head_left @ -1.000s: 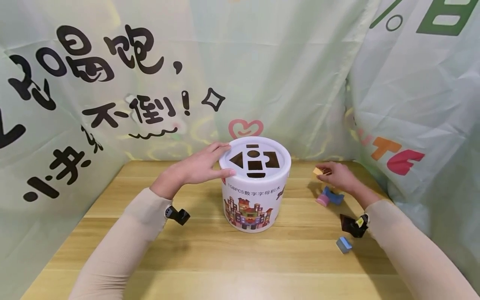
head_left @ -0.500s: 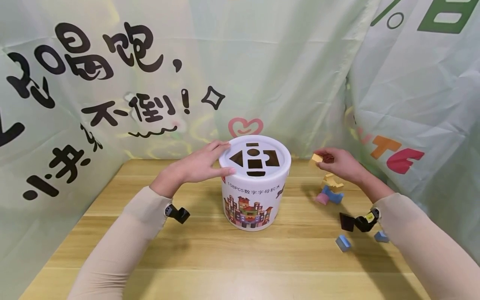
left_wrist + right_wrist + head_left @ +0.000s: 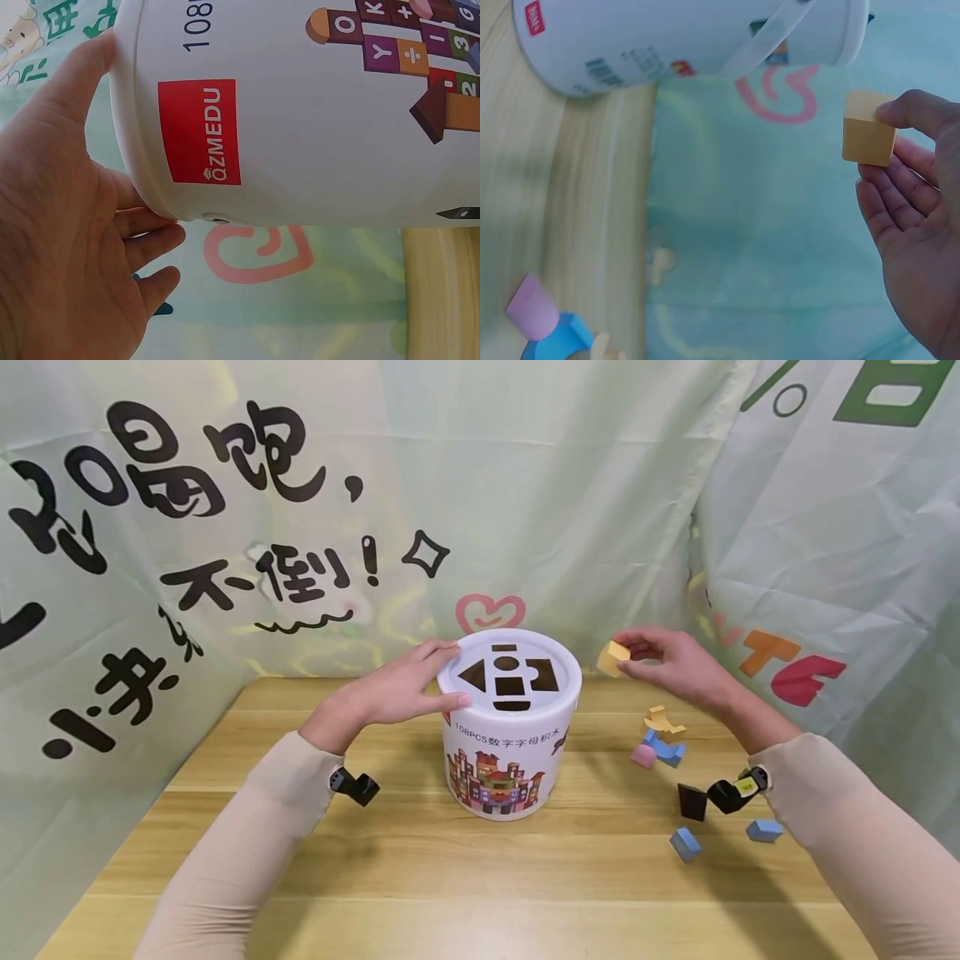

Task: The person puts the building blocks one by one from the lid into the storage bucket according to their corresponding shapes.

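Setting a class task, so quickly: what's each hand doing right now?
Left hand: open, touching the white bucket.
Right hand: holding a yellow block between thumb and fingers.

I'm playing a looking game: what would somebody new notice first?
Probably the big white tub in the middle, with dark holes in its lid. Then the yellow block pinched by the right hand, to the tub's right, and the black writing on the cloth, upper left.

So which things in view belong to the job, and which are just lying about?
Seemingly in the job:
yellow cube, in the right hand
white bucket, touched by the left hand

Apparently just lying about:
pink block
blue arch block
yellow arch block
dark block
two small blue blocks
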The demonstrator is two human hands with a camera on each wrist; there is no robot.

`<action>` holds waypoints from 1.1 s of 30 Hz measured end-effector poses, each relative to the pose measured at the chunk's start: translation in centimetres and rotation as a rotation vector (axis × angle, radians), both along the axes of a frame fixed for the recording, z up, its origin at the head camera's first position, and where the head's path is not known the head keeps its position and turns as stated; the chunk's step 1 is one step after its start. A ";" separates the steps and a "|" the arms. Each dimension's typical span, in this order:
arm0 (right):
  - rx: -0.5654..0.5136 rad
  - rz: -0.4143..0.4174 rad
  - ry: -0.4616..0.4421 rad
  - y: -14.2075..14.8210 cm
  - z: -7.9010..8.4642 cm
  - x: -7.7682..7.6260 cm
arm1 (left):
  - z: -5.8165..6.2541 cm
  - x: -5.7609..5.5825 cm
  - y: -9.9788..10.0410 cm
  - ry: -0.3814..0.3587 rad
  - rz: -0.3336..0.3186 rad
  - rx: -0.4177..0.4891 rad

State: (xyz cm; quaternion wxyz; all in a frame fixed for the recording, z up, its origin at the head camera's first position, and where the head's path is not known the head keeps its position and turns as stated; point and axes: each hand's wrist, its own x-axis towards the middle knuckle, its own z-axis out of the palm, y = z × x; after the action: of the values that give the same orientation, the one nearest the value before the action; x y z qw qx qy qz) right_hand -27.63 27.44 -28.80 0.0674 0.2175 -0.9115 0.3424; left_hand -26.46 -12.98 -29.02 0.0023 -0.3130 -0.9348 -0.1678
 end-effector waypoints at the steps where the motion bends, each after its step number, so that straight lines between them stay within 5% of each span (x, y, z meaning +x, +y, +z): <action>1: -0.008 0.007 -0.003 -0.2 0.3 0.2 | 0.0 0.0 0.0 0.000 0.001 -0.002; 17: -0.041 0.166 0.056 -4.9 3.9 1.8 | 0.2 0.0 0.1 0.001 0.005 -0.006; 33: -0.037 0.342 0.041 -8.8 4.0 1.4 | 0.1 0.1 0.1 0.000 0.009 -0.013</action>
State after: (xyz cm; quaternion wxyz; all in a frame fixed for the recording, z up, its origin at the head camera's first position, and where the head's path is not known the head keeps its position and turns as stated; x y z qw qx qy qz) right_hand -26.22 18.68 -24.77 0.0305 0.3751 -0.8532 0.3612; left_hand -26.34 -12.85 -28.97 0.0008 -0.3085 -0.9374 -0.1617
